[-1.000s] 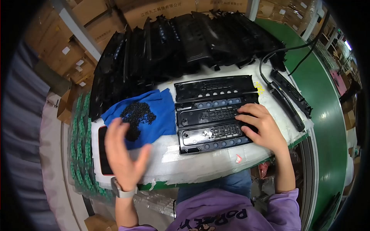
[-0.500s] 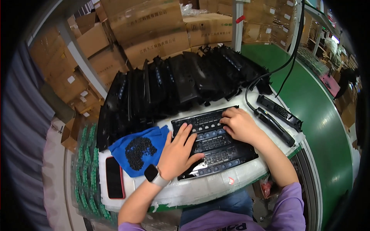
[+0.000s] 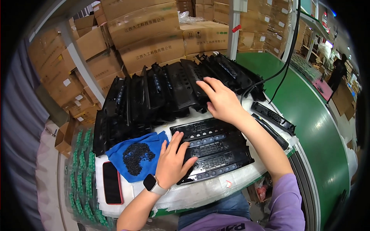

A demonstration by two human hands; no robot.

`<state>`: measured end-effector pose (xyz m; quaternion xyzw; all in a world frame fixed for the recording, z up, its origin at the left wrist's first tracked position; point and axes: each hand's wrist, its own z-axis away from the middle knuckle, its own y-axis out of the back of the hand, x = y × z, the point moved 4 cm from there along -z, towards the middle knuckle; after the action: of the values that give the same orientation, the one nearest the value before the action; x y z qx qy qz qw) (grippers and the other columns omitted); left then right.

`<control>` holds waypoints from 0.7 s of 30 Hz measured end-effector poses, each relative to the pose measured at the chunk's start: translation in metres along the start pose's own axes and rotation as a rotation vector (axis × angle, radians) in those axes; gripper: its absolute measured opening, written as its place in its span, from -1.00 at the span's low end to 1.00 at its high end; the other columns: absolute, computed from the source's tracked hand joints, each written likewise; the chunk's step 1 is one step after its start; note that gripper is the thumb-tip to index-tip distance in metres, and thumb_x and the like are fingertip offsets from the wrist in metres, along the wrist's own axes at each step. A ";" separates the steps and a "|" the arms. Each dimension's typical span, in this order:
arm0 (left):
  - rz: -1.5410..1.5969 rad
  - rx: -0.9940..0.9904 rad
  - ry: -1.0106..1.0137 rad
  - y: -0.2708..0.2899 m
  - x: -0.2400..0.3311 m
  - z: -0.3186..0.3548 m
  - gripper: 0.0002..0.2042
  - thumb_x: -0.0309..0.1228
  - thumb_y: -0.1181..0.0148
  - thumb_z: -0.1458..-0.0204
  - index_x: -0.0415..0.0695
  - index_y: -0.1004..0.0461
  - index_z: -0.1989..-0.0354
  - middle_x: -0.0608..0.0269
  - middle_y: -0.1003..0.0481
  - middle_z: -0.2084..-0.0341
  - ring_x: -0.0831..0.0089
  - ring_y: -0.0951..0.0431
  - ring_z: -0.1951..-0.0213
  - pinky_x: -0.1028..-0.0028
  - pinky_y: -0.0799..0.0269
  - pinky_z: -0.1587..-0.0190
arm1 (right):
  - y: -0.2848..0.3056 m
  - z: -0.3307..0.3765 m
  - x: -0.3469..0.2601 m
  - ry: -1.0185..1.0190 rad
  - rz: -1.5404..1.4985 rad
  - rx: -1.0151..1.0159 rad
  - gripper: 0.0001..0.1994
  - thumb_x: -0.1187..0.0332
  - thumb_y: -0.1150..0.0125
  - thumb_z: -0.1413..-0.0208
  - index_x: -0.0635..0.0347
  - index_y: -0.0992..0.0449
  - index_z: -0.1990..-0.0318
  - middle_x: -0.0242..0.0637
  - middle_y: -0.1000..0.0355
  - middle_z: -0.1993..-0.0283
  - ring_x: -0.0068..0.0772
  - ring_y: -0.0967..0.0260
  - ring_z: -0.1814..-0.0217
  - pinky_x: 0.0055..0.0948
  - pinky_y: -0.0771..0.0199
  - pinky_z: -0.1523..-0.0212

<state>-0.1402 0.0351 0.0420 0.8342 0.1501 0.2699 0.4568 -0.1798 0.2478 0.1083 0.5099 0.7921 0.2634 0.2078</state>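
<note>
The left hand (image 3: 170, 163) is resting palm down at the left end of the black panels (image 3: 211, 148), its fingers spreading wide and gripping nothing that shows. These panels are lying flat in rows, one behind another, on a white padded surface (image 3: 135, 193), with round holes and bluish discs showing along them. The right hand (image 3: 223, 102) is hovering at the front of the pile of black parts (image 3: 178, 86) farther back — its thumb is standing apart from the fingers, so the grip is looking wide, though whether the fingertips are touching a part I cannot tell.

To the left of the panels, a blue cloth (image 3: 156, 140) is lying rumpled, with a heap of tiny black pieces (image 3: 133, 159) sitting on it. A phone with a red edge (image 3: 111, 183) is lying near the cloth, and strips of green pieces (image 3: 81, 169) are standing beyond it at the far left. A smartwatch (image 3: 150, 182) is sitting on the left wrist. On the right, a dark handheld tool (image 3: 273, 134) is lying partly behind the right forearm, just beside a slim black cover (image 3: 273, 116)
</note>
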 end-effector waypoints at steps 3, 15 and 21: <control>0.030 0.015 -0.035 -0.004 0.002 -0.001 -0.58 -0.22 -0.24 0.05 -0.23 -0.40 0.09 -0.09 -0.22 -0.16 0.02 -0.18 -0.23 -0.03 -0.11 -0.16 | -0.028 0.001 0.021 -0.011 0.221 -0.119 -0.53 0.54 -0.17 0.17 0.19 -0.37 -0.02 -0.06 -0.38 0.03 -0.06 -0.38 0.02 -0.29 -0.45 0.04; 0.093 0.048 -0.074 -0.002 0.003 0.005 -0.61 -0.26 -0.23 0.06 -0.26 -0.40 0.11 -0.13 -0.24 -0.11 0.02 -0.19 -0.22 -0.09 -0.14 -0.12 | 0.003 0.008 0.088 -0.693 -0.269 0.517 -0.86 0.49 0.04 -0.09 0.42 -0.41 0.34 0.03 -0.43 0.54 -0.08 -0.46 0.52 -0.21 -0.43 0.48; 0.086 0.050 -0.041 0.003 0.008 0.004 -0.58 -0.34 -0.26 0.09 -0.21 -0.37 0.04 -0.06 -0.22 -0.15 0.01 -0.21 -0.20 0.01 -0.11 -0.18 | 0.026 0.050 0.092 -0.770 -0.701 0.671 -0.81 0.45 0.08 -0.17 0.37 -0.39 0.15 -0.26 -0.46 0.30 -0.49 -0.44 0.38 -0.47 -0.57 0.48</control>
<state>-0.1315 0.0346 0.0458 0.8566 0.1114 0.2681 0.4266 -0.1678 0.3509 0.0808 0.3154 0.8202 -0.2868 0.3814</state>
